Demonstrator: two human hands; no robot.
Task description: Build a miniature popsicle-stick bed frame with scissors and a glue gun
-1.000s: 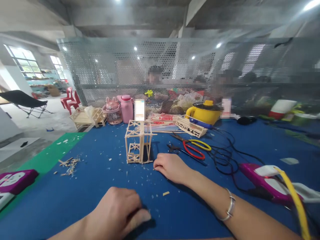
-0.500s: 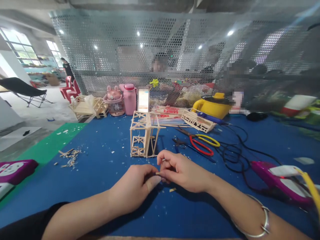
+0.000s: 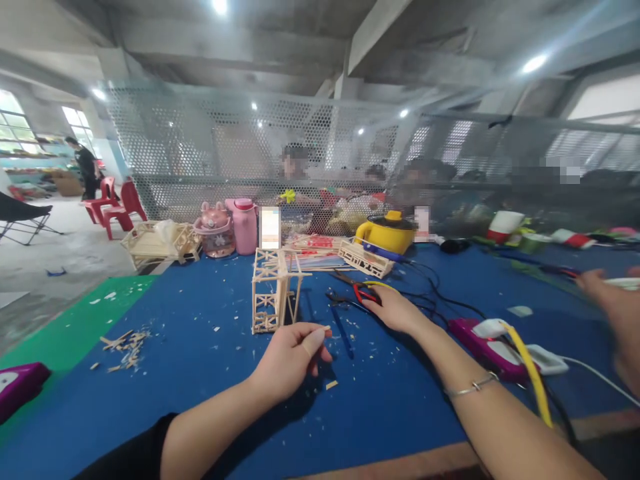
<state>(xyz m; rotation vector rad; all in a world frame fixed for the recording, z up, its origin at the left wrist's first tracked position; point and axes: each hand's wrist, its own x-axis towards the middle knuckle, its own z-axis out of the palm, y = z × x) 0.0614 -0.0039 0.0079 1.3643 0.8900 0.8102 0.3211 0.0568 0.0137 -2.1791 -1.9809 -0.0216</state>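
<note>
My left hand [image 3: 295,353] is closed in a pinch, holding a short wooden strip [image 3: 327,329] between thumb and fingers above the blue table. Farther forward, my right hand [image 3: 395,308] closes over the red and yellow handles of the scissors [image 3: 345,278], whose dark blades point left. Dark-jawed pliers [image 3: 336,297] lie just beside them. Behind my left hand stands a frame model of thin wooden sticks [image 3: 267,293], upright. A small wood offcut [image 3: 331,385] rests below my left fingers.
Wood scraps [image 3: 127,347] lie at left. At the back are a pink jug [image 3: 245,227], a yellow pot [image 3: 387,233], and another wooden piece [image 3: 367,259]. A purple power strip [image 3: 487,347] with cables sits at right, near another person's blurred hand [image 3: 617,313].
My right hand has left the wooden strip and moved forward right onto the scissors' handles. My left hand keeps the strip. The view has tilted up, and another person's hand appears at right.
</note>
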